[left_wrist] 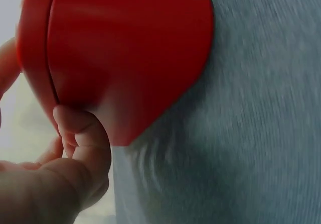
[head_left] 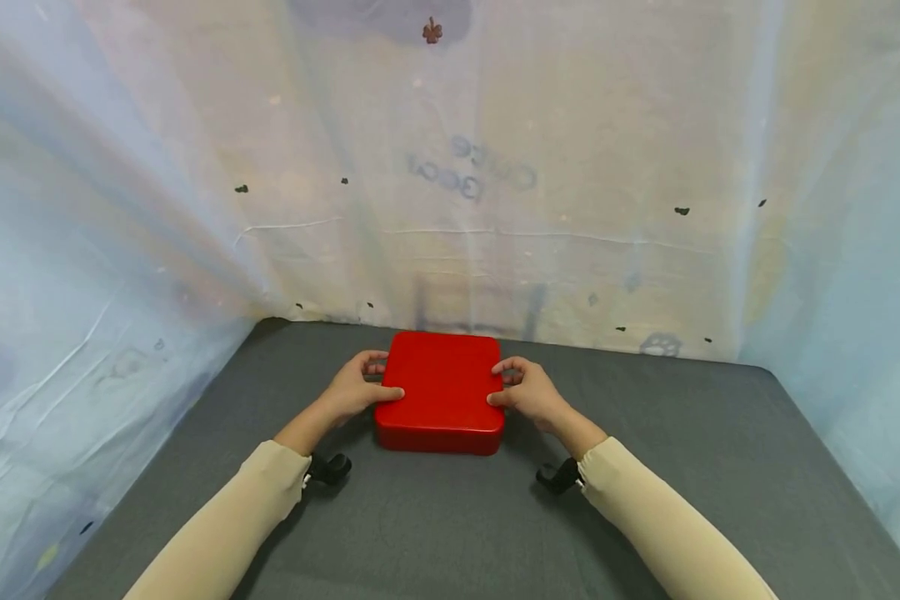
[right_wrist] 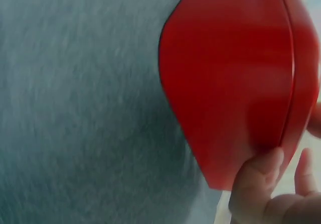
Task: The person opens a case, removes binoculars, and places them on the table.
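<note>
A glossy red box (head_left: 442,379) with rounded corners sits flat on the dark grey table, its lid on. Both wrist views show a thin seam between the lid (left_wrist: 35,48) and the deeper body (right_wrist: 225,83). My left hand (head_left: 351,388) holds the box's left side, thumb on the top edge; in the left wrist view a curled finger (left_wrist: 83,133) touches the side at the seam. On the opposite side my right hand (head_left: 531,395) grips the lid's right edge, a fingertip at the seam in the right wrist view. What the box contains is hidden.
The grey table (head_left: 435,525) stretches around the box on every side. A pale patterned cloth curtain (head_left: 570,167) hangs behind its far edge and along both sides. Black wrist straps with camera mounts (head_left: 332,469) jut inward below each wrist, near the tabletop.
</note>
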The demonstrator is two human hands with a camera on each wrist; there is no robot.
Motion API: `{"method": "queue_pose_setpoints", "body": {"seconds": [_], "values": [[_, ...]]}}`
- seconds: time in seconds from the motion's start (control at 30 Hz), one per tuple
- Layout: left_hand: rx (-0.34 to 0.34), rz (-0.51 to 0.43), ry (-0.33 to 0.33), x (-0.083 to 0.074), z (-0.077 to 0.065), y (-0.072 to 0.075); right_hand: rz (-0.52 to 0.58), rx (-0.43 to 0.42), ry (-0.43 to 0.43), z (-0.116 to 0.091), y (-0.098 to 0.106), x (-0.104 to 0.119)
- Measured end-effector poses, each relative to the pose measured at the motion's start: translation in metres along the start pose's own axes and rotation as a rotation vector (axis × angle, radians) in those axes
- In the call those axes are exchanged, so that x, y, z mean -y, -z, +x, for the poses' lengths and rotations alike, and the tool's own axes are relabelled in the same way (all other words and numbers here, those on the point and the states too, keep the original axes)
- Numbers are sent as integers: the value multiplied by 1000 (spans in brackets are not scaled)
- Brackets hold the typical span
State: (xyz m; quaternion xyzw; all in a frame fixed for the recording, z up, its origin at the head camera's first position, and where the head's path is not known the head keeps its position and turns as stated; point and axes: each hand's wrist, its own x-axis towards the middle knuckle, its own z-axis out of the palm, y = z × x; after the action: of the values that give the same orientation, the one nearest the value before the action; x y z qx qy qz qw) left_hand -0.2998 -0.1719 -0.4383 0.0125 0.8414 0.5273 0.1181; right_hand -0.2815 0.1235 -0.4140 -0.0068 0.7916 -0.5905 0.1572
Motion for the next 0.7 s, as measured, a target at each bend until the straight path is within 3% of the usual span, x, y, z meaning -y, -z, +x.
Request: {"method": "queue_pose_setpoints", "body": {"seconds": [0.33,0.7], "values": [[52,-115,24,-19,-13,4,54,-24,-2,-2,-5,2],[8,-25,7,3,0,1,26,-42,-7,-2,-6,-2]]}}
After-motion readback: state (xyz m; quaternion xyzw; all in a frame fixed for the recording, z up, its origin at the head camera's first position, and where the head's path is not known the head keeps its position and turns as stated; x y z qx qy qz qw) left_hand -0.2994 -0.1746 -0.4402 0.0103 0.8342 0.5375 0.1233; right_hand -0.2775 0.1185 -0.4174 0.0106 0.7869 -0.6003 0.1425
